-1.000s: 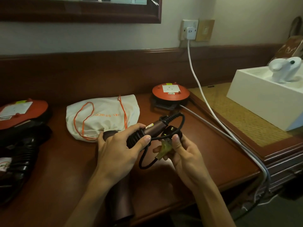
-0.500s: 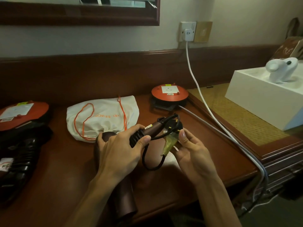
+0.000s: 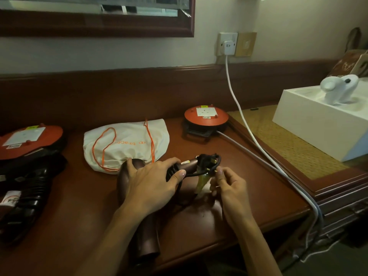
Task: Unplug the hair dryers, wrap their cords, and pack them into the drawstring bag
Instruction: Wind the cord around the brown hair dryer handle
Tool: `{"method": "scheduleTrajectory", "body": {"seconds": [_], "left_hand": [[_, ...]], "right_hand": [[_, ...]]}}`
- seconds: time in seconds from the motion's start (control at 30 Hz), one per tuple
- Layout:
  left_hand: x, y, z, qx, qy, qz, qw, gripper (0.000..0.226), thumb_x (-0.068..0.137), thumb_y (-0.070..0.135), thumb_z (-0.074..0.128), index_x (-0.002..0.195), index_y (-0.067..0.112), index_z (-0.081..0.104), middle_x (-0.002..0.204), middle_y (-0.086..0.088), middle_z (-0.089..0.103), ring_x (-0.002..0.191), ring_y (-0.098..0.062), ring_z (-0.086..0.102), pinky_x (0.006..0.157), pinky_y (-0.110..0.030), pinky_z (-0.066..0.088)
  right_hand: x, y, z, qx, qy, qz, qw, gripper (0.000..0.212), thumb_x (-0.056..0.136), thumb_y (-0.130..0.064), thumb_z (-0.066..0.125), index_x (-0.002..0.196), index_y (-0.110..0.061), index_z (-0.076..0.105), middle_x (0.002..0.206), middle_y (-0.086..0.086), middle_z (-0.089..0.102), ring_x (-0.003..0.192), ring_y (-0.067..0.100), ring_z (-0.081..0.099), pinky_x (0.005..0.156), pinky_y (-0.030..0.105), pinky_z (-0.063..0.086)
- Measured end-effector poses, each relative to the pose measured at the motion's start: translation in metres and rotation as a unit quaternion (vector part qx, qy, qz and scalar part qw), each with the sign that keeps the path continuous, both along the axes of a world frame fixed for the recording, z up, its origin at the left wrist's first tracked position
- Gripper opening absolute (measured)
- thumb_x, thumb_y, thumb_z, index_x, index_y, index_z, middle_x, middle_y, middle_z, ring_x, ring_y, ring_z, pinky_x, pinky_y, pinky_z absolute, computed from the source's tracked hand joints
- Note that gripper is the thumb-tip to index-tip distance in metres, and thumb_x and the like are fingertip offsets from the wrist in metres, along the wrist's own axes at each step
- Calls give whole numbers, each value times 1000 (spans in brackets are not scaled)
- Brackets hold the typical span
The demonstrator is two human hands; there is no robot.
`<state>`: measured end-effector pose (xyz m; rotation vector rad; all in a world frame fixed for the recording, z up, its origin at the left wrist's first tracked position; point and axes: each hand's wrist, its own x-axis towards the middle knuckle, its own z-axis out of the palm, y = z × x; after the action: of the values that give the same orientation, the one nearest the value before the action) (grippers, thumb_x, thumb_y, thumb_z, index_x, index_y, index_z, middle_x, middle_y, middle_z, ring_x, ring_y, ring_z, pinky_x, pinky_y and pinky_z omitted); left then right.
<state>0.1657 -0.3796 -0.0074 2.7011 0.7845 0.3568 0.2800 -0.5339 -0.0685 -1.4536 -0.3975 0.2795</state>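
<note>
The left hand (image 3: 153, 182) grips the brown hair dryer (image 3: 139, 206) at the counter's (image 3: 249, 176) centre, while the right hand (image 3: 229, 184) pinches the cord (image 3: 216, 159) by its plug (image 3: 207, 162). Cord-wrapping looks nearly done; next, I judge, comes tucking the plug in, then loading the drawstring bag (image 3: 127, 144) at eleven o'clock.

Bare tabletop (image 3: 249, 182) lay open to the right of the hands, up to the grey cable (image 3: 256, 156) and white cord (image 3: 239, 108) crossing diagonally. The drawstring bag (image 3: 127, 144) stood just behind, an orange cable reel (image 3: 206, 120) beside it, another reel (image 3: 29, 140) and a black hair dryer (image 3: 25, 196) crowding the left.
</note>
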Motion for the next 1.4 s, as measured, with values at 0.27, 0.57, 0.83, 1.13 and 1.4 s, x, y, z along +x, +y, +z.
{"method": "scheduleTrajectory", "body": {"seconds": [0.27,0.57,0.83,1.13,1.4], "left_hand": [[11,-10,0,60,83,-43,994,62,95,74,20,138,42,52,124,11,67,124,-14,58,117,-66,-8],[14,-8,-1,87,117,-77,986,51,96,68,38,140,43,48,126,14,64,128,-16,53,117,-69,-2],[-15,-4,12,78,-20,-80,994,50,94,60,51,140,41,50,148,11,46,141,-12,33,124,-50,14],[-47,4,-21,-26,-51,47,997,91,86,45,73,157,31,19,165,-2,16,150,-25,16,118,-40,27],[-6,38,-25,-9,-13,-141,990,88,92,44,68,160,36,12,169,6,3,154,-15,11,124,-38,20]], "right_hand": [[-6,-29,-1,-170,-56,7,984,52,97,-40,60,144,-23,45,96,3,69,81,14,69,66,28,57],[16,-43,-5,-265,-260,83,925,45,88,-24,75,124,-43,55,120,-23,49,111,0,53,99,26,48],[20,-46,-9,-276,-294,97,910,46,84,-30,78,122,-32,51,120,-24,43,111,-3,48,92,16,43],[10,13,32,-357,-485,195,774,59,99,-48,54,153,-42,31,159,-15,34,134,6,37,103,22,28],[13,-20,45,-454,-453,185,745,43,92,-56,60,127,-31,58,113,-11,57,100,14,60,82,36,53]]}}
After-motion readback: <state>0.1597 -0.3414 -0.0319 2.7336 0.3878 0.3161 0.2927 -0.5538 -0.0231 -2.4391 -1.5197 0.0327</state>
